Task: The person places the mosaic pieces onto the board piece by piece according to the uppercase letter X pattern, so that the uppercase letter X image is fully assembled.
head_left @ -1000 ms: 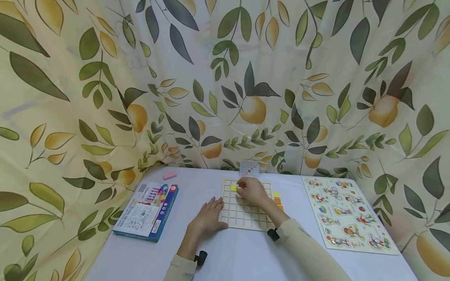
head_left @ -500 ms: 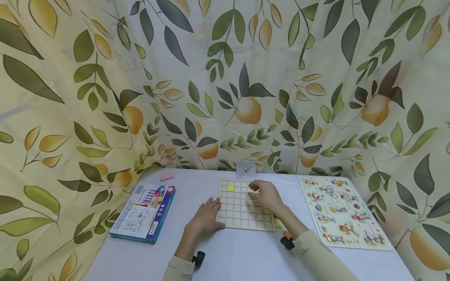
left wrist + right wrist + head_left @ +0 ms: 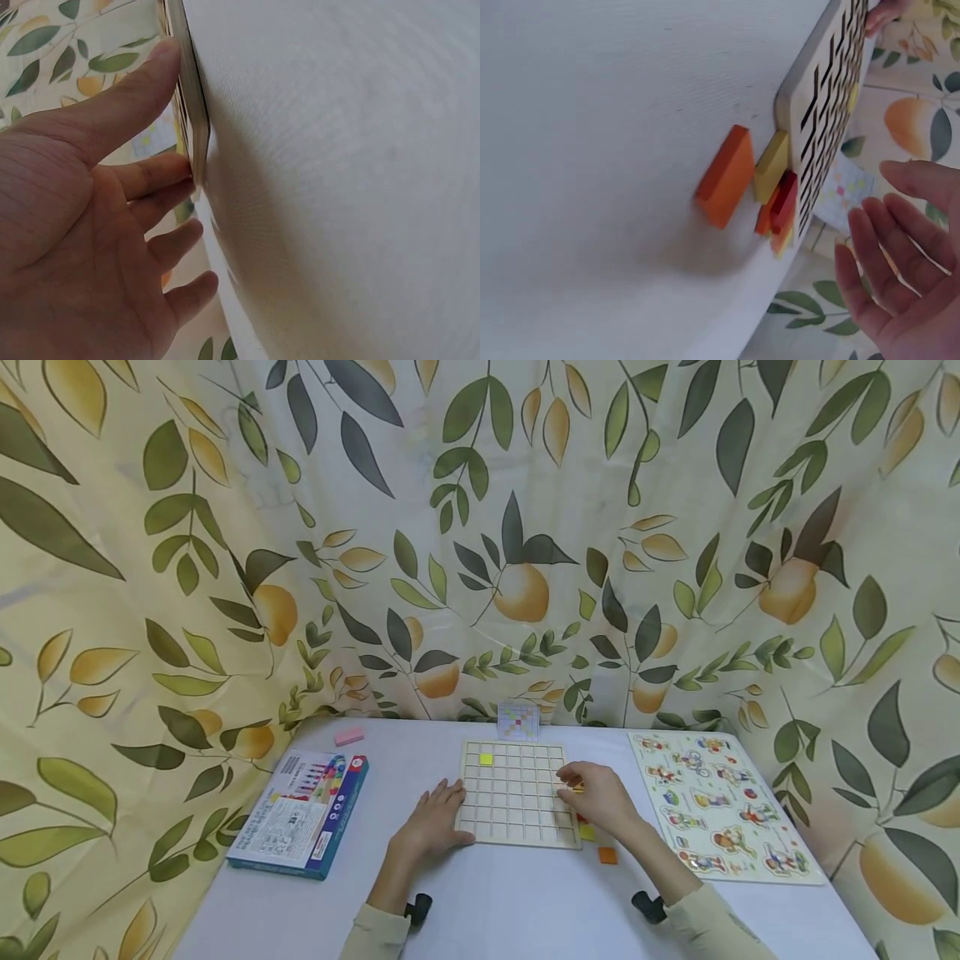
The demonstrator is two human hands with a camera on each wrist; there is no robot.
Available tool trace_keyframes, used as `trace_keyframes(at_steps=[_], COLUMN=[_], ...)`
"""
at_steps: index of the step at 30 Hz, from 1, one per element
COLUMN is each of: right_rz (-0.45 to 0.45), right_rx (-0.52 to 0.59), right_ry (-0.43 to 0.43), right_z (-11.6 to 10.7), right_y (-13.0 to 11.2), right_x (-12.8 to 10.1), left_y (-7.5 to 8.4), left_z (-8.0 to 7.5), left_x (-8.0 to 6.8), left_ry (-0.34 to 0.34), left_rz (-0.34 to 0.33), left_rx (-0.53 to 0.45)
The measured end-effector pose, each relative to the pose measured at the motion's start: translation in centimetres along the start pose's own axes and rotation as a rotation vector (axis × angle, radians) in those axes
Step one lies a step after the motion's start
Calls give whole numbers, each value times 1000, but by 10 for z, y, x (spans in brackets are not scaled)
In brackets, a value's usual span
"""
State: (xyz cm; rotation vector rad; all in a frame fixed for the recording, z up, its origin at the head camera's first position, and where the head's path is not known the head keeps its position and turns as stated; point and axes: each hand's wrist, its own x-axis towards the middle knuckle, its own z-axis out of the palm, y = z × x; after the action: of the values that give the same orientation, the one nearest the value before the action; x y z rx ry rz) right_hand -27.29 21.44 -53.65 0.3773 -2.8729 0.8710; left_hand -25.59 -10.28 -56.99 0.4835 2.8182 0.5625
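A wooden grid board [image 3: 517,810] lies on the white table, with one yellow tile [image 3: 487,759] in its upper left part. My left hand [image 3: 432,822] rests along the board's left edge; the thumb and fingers touch its side in the left wrist view. Over the board's right edge hovers my right hand [image 3: 600,795], fingers loosely bent with nothing between them in the right wrist view. Under and beside it lie loose square tiles: an orange tile [image 3: 726,180], a yellow tile [image 3: 771,166], a red tile [image 3: 784,201] and other orange and yellow ones, partly hidden by the hand in the head view.
A small patterned card [image 3: 518,722] stands behind the board. To the left are a flat box [image 3: 300,814] and a pink block [image 3: 348,737]. On the right lies a picture puzzle board [image 3: 723,806]. A leaf-print curtain [image 3: 480,527] hangs behind the table.
My right hand has moved right from the yellow tile, across the board to the loose tiles, and no longer touches that tile. My left hand stays at the board's left edge.
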Motion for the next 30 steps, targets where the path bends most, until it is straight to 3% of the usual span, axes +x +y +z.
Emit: trace_keyframes(at_steps=[5,11,18,30], right_rz=[21,94,107,149], right_rx=[-26,-41,-38,-34], right_ry=[-18,-122,-207,-211], right_z=[-6,-10,-7,-3], right_y=[11,19,26,28], right_x=[-19,-34,-44,-47], left_y=[0,-1,0,2], left_z=[2,2,1,2], left_x=[1,1,1,-2], left_ry=[0,4,2,20], left_rz=[1,6,12,13], left_rx=[7,0,-4,1])
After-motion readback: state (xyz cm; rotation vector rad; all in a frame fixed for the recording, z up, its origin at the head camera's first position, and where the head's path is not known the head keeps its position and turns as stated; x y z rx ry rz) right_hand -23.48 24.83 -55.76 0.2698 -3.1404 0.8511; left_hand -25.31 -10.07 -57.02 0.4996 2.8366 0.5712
